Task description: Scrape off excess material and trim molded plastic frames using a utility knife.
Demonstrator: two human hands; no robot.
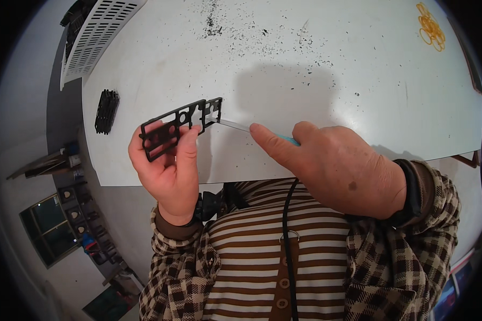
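Note:
My left hand grips a flat black plastic frame by its left end, thumb on the near face. Several cutouts, some round, run along the frame, which is tilted above the table. In my right hand is a knife with a turquoise handle, the index finger stretched along its back. Its thin pale blade reaches left, and the tip meets the frame near its right end. Exactly where the edge touches is too small to tell.
A stack of black plastic pieces lies at the white table's left edge. Behind it stands a white slotted basket. Black shavings are scattered over the far part. Yellow rubber bands lie at the far right.

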